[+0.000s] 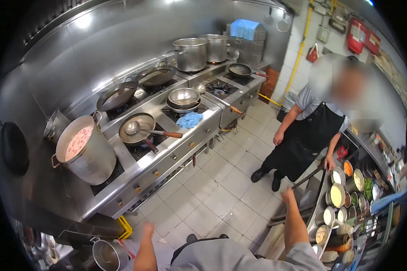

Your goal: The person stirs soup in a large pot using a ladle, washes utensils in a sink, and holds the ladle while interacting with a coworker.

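Low in the view, my left hand (148, 228) hangs over the tiled floor, blurred, touching nothing that I can see. Nearest to it are the stove front and a metal pot (105, 255) below. My right hand (288, 195) is raised in front of the ingredient counter, near a dark bar (308, 176). Its fingers are too smeared to read, and whether it touches the bar is unclear. On the stove (168, 159), a wok (142, 121) holds a ladle (132, 128) with a wooden handle.
A large pot (88, 151) with pinkish contents stands at the stove's left end. Strainers (184, 96), a blue cloth (189, 120) and tall stockpots (191, 55) sit further along. A co-worker in a black apron (305, 142) stands ahead, beside ingredient containers (337, 195). Floor tiles (212, 180) lie between.
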`<state>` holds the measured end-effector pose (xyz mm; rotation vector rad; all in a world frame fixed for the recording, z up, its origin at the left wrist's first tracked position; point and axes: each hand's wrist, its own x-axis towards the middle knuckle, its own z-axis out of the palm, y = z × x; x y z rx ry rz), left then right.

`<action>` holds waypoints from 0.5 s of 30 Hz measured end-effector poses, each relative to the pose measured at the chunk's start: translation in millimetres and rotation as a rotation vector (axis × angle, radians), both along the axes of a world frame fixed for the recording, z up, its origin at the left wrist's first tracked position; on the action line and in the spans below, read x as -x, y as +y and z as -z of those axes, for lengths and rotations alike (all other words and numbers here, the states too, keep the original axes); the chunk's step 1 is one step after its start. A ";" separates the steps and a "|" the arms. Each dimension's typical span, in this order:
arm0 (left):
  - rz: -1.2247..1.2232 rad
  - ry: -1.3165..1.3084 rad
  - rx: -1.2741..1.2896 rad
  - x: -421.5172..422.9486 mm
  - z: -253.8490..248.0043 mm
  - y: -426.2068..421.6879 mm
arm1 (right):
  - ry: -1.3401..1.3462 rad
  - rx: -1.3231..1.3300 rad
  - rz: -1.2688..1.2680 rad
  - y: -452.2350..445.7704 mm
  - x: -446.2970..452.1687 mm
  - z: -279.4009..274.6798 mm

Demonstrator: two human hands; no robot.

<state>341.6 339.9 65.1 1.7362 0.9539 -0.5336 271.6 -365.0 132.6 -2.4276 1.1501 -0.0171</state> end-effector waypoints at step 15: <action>1.457 -0.001 0.564 45.2 -14.1 -180.2 | 0.056 -0.496 -0.838 252.3 10.1 40.8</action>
